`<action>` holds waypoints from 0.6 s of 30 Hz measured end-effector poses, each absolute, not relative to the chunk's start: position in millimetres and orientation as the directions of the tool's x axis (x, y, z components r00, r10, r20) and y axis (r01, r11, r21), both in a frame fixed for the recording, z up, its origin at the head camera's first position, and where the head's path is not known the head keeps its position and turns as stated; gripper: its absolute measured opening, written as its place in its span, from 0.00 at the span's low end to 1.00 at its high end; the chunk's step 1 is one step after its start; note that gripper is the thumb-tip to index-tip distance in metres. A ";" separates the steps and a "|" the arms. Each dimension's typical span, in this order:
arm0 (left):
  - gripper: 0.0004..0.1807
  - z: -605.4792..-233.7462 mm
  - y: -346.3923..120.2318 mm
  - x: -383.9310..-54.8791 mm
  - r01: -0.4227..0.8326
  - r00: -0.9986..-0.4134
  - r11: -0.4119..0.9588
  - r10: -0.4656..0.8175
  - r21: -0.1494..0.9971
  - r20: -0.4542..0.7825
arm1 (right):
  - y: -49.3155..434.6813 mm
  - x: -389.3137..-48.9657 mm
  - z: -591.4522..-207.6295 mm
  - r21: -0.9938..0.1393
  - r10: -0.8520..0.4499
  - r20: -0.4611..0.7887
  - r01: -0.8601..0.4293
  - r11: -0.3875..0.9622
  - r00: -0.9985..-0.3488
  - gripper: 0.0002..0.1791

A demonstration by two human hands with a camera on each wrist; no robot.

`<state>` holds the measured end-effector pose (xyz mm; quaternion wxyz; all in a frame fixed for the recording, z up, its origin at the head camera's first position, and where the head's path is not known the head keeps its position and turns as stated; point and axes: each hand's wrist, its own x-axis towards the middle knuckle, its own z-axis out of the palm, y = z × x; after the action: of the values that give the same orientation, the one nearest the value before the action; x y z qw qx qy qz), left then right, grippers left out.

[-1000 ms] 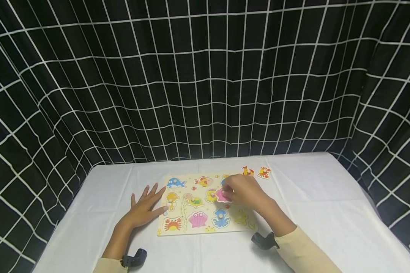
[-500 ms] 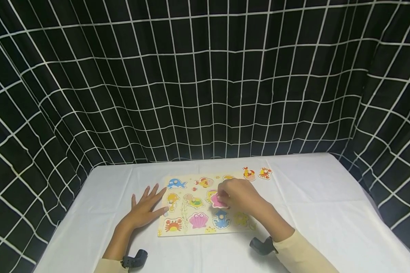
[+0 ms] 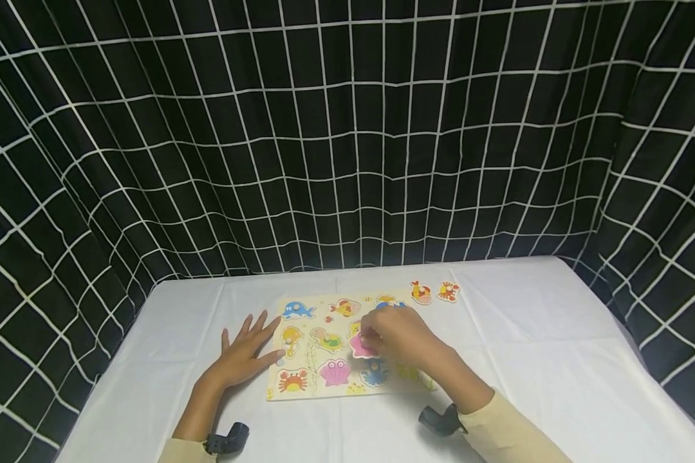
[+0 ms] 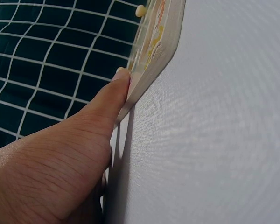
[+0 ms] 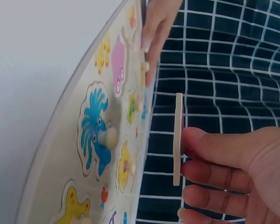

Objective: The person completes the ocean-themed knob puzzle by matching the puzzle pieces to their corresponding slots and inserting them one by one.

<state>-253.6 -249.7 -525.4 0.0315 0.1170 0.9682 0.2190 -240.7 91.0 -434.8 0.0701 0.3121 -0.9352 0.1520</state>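
My right hand point(image 3: 396, 334) pinches a pink puzzle piece point(image 3: 360, 347) over the middle of a wooden sea-animal puzzle board point(image 3: 347, 393). In the right wrist view the piece stands edge-on, a thin strip apart from the board face. The fingers hide part of its picture. My left hand point(image 3: 243, 355) lies with spread fingers at the board's left edge, and its thumb point(image 4: 113, 95) touches that edge. Below the held piece, the board shows a pink shell shape point(image 3: 334, 372) and a blue squid piece point(image 5: 97, 133) with a knob.
Past the board's far right corner lie a loose fish piece point(image 3: 421, 293) and a loose crab piece point(image 3: 448, 292). A white cloth point(image 3: 533, 360) covers the table. A black curtain with a white grid point(image 3: 347, 161) hangs behind and at both sides.
My right hand has moved left and slightly nearer me with the pink piece, from beside the blue piece at the upper right toward the pink shell shape. My left hand has stayed put.
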 end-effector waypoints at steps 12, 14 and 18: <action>0.44 -525.0 -250.0 -252.0 0.211 -0.971 0.873 0.239 0.440 -0.008 | 77.5 -234.5 -443.7 -0.210 -0.636 0.179 -0.660 0.721 -0.751 0.12; 0.44 -525.7 -249.2 -253.0 0.218 -0.970 0.873 0.244 0.437 -0.004 | 75.0 -234.5 -445.0 -0.194 -0.646 0.165 -0.667 0.720 -0.745 0.13; 0.44 -526.9 -249.3 -254.0 0.214 -0.972 0.872 0.236 0.440 0.004 | 69.4 -235.0 -447.5 -0.170 -0.680 0.146 -0.695 0.698 -0.718 0.13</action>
<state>-254.0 -249.3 -526.9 0.0250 0.1163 0.9671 0.2246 -235.0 69.4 -447.5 0.0361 0.3735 -0.9207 0.1070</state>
